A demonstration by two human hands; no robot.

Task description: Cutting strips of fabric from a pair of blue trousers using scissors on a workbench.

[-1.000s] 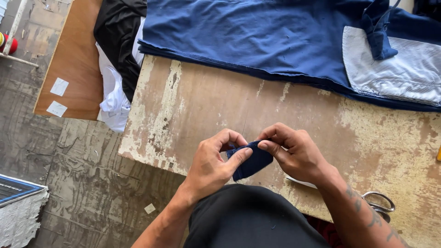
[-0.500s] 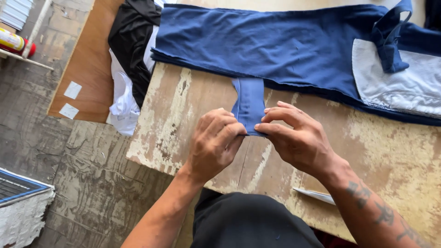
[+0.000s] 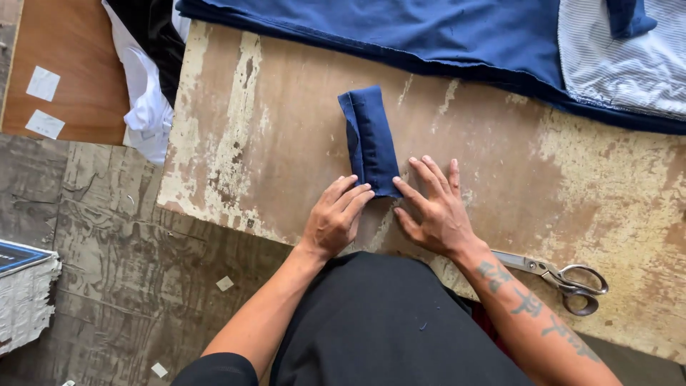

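Both open hands, left hand and right hand, press folded navy cloth flat.

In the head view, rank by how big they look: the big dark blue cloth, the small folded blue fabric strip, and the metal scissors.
1. Big dark blue cloth, cut off by the frame.
2. Small folded blue fabric strip.
3. Metal scissors, partly hidden by the forearm, so their order with the strip is unsure.

Left hand and right hand press flat on the near end of a folded navy cloth strip; scissors lie at four o'clock.
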